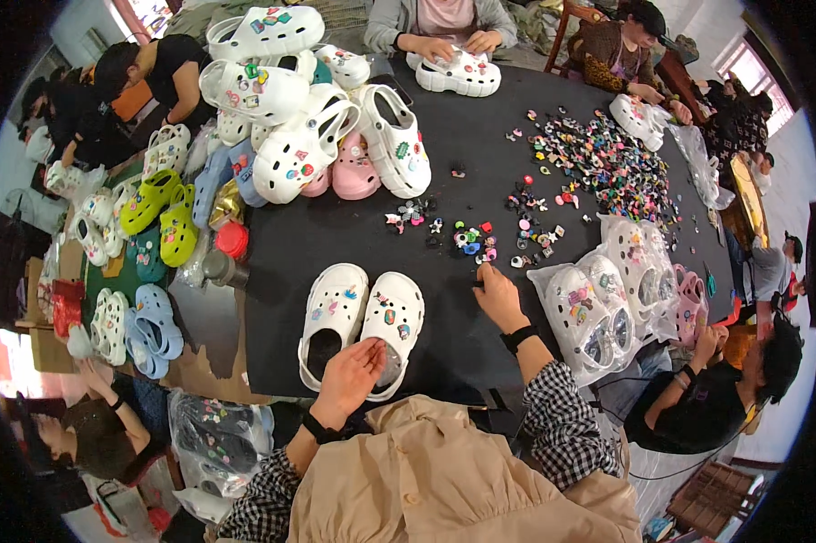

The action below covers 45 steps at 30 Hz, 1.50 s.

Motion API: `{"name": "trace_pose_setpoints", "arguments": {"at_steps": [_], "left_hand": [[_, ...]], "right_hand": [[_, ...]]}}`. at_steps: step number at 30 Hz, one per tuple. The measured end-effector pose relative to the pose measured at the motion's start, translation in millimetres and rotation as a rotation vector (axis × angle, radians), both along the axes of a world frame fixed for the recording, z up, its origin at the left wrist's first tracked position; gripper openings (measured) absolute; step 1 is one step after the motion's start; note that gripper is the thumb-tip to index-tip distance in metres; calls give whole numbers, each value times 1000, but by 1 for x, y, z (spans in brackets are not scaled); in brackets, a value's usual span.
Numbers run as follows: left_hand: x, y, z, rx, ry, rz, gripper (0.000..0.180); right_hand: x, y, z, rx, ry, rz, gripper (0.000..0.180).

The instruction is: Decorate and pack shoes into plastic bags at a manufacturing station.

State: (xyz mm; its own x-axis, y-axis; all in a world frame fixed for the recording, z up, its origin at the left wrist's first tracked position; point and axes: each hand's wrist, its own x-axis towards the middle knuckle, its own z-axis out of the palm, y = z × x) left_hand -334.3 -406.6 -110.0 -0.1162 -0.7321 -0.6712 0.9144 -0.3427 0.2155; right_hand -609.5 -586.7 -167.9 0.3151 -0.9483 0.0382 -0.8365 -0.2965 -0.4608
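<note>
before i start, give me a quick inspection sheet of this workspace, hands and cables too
surface: black tabletop, dark and mostly covered toward its far side
job's things: pair of white clogs, side by side, toes pointing away from the wearer; both carry decorative charms
clutter: loose charms scattered at far right; stacked clogs at far left; bagged clogs at right
left hand: at the opening of the right clog; grip unclear
right hand: on the table side nearest the small charm clusters; grip unclear
cables: thin dark cord at lower right
surroundings: several people nearby, one opposite
</note>
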Motion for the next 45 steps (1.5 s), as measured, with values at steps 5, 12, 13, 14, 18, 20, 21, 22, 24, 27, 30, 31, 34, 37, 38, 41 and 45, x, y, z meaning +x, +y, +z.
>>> {"name": "trace_pose_setpoints", "arguments": {"at_steps": [5, 12, 13, 14, 18, 20, 21, 22, 24, 27, 30, 31, 34, 37, 38, 41, 45], "left_hand": [[-2, 1, 15, -42, 80, 9, 48], [-5, 0, 6, -96, -34, -209, 37], [-4, -3, 4, -100, 0, -243, 32], [-2, -8, 2, -100, 4, -237, 32], [-7, -10, -40, -61, -93, -146, 28], [-21, -14, -45, -40, -209, 2, 26], [-26, -16, -30, 10, -92, 73, 26], [-27, -19, -19, 61, 25, 142, 26], [-23, -20, -11, 97, 74, 147, 30], [-25, -29, 7, 88, 86, 108, 34], [-27, -35, 7, 102, 120, 94, 39], [-27, -38, 0, 60, 137, 69, 40], [-29, -47, 2, 29, 155, 13, 45], [-33, -51, -4, -25, 163, 66, 42], [-32, -49, -9, -27, 165, 63, 42], [-35, -48, -19, 55, 76, 77, 34], [-36, -45, -28, 99, -41, 53, 26]], "right_hand": [[31, 25, 23, 191, -343, 65, 27], [81, 41, 36, 551, -741, -12, 20], [87, 44, 37, 487, -688, 25, 20], [93, 47, 37, 425, -631, 62, 19], [113, 61, 24, 210, -490, 119, 20], [108, 65, 21, 258, -528, 95, 19], [107, 66, 20, 307, -574, 51, 19], [104, 64, 20, 307, -571, 53, 19], [103, 66, 35, 427, -583, 64, 20], [101, 58, 37, 509, -488, 58, 18], [103, 48, 29, 502, -495, 106, 14], [104, 45, 27, 444, -495, 166, 13], [110, 38, 31, 535, -359, 156, 15], [114, 36, 37, 568, -256, 180, 21], [115, 36, 40, 564, -255, 177, 21], [116, 37, 47, 559, -298, 198, 28], [145, 29, 63, 471, -59, 127, 52]]}}
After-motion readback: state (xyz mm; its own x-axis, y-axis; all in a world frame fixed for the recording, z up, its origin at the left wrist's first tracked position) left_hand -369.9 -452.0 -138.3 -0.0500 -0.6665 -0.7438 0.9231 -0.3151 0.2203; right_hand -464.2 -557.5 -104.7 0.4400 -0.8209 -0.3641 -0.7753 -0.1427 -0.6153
